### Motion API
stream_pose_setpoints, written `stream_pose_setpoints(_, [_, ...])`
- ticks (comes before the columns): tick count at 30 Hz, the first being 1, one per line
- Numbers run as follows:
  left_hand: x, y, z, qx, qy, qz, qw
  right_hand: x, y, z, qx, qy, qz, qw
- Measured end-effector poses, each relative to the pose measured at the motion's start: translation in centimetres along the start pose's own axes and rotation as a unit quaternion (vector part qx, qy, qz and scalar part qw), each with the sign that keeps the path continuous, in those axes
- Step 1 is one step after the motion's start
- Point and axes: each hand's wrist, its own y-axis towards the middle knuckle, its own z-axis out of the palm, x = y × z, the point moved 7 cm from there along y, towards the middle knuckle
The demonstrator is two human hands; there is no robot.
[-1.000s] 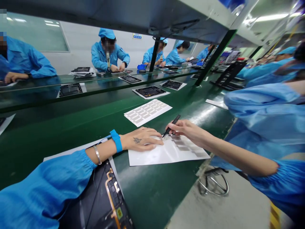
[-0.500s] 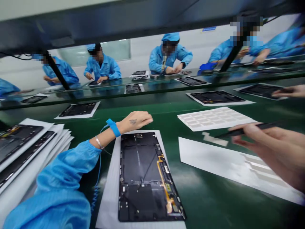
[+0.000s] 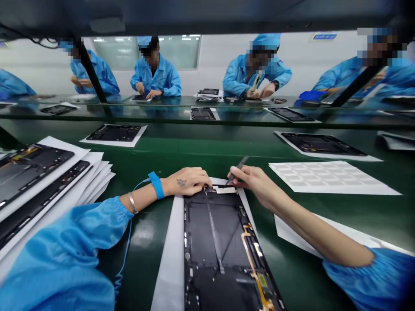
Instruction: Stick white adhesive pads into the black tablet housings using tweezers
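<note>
Black device shell (image 3: 210, 229): ran out of frame at the bottom, so couldn't see the lower end; lost its top left corner behind the left hand (image 3: 188, 181).
Left fingers (image 3: 205, 178): bent down at the shell's top edge, tips half hidden; honestly couldn't tell if pinching something or just resting there.
Spare white sheet (image 3: 287, 229): mostly disappeared under the right forearm (image 3: 311, 222), then got chopped by the frame.
Pale strip (image 3: 226, 190): lay across the shell's top edge, just right of the left fingertips and right by the tool tip; couldn't say for sure whether touching it.
Right hand (image 3: 251, 179): closed in a tight pinch on a dark slim tool (image 3: 241, 163), slanted down and a bit left to the strip.
Backing paper (image 3: 170, 259): stuck out from under the shell on both sides.
Bench (image 3: 149, 246): looked shiny green, full of reflections.
Left wrist (image 3: 144, 196): wore a blue strap (image 3: 156, 185) with a coiled cord (image 3: 117, 283), plus a silver bracelet (image 3: 131, 202).
Label sheet (image 3: 324, 175): sat flat near the right hand, covered in washed-out pale rectangles.
Left pile (image 3: 48, 166): stacked shells and paper, cropped by the edge.
Farther back: showed more shells (image 3: 116, 133) and co-workers (image 3: 155, 73) in blue, some heads lost in pixel blocks.
Up top: had a dark shelf (image 3: 207, 17) blocking the view, pale wall (image 3: 214, 52) behind.
</note>
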Motion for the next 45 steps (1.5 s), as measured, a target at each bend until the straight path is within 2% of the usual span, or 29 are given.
stream_pose_setpoints(4, [-0.3,-0.1,0.4,0.022,0.019,0.011,1.0,-0.5,-0.1,-0.3,0.005,0.007,0.019,1.0])
stream_pose_setpoints(15, [-0.9,0.0,0.2,0.033,0.02,0.0,0.999,-0.8,0.0,-0.6,-0.01,0.015,0.046,0.999])
stream_pose_setpoints(31, [-1.0,0.1,0.1,0.019,0.034,0.012,0.999,-0.8,0.4,-0.6,-0.01,0.019,0.061,0.998])
stream_pose_setpoints(45, [-1.1,0.1,0.3,0.035,0.054,0.013,0.998,-1.0,0.3,-0.7,-0.031,0.009,0.064,0.997])
